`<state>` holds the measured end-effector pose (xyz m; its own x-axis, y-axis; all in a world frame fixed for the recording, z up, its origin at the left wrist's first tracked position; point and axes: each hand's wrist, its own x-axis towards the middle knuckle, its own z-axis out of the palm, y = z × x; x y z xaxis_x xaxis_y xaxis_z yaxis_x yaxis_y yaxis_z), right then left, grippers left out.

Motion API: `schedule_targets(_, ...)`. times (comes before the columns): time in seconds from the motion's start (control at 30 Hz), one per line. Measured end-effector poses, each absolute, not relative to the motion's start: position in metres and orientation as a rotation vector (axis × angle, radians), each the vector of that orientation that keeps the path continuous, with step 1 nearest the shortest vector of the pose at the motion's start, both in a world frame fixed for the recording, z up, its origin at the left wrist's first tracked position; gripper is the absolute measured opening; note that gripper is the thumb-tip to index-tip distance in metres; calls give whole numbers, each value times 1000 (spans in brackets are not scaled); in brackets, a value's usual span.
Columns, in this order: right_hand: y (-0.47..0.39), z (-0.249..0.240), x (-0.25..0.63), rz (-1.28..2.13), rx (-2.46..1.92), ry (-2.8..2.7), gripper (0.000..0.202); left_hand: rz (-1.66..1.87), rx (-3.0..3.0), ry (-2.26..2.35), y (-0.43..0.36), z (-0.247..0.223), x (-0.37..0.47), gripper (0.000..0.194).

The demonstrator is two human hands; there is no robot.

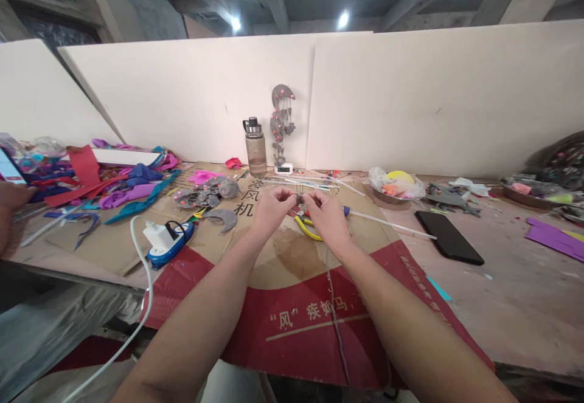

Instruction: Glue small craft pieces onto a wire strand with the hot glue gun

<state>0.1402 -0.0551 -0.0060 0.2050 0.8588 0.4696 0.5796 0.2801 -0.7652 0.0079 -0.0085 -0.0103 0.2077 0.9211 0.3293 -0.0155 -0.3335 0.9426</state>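
Note:
My left hand (274, 208) and my right hand (326, 216) meet over the cardboard sheet (292, 257), fingertips pinched together. Between them is a small dark grey piece (299, 199), mostly covered by the fingers; its exact kind is unclear. Just under the hands lies a tool with yellow handles (308, 230), its far end hidden. Beside my right hand shows a blue tool end (346, 210) with a clear glue stick (387, 223) reaching right. A grey felt crescent (222, 218) and a cluster of grey felt pieces with pink dots (201, 196) lie left of my left hand.
A water bottle (256, 148) and a hanging grey felt ornament (281, 117) stand against the white panel. Left are a blue power strip (171, 246) with a white cable and colourful felt scraps (104, 178). Right are a black phone (449, 237) and a bowl (396, 196). Another person's hand (11, 205) is far left.

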Motion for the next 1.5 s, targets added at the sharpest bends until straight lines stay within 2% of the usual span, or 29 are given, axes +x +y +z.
schedule_targets(0.13,-56,-6,140,250,-1397,-1472,16,1292,1565,906,-8,-12,7,12)
schedule_targets(0.37,-55,-9,141,186,-1412,-1513,12,1295,1575,923,-7,-12,8,13)
schedule_targets(0.6,-46,-14,141,528,-1300,-1328,25,1257,1528,886,-9,-11,11,15)
schedule_targets(0.9,-35,-25,138,836,-1111,-1085,30,1235,1500,870,-12,-8,11,15)
schedule_targets(1.17,-35,-25,136,793,-1103,-1079,27,1223,1535,833,-13,-9,12,16)
schedule_targets(1.5,-47,-17,134,541,-1270,-1283,22,1246,1628,891,-15,-9,10,15)
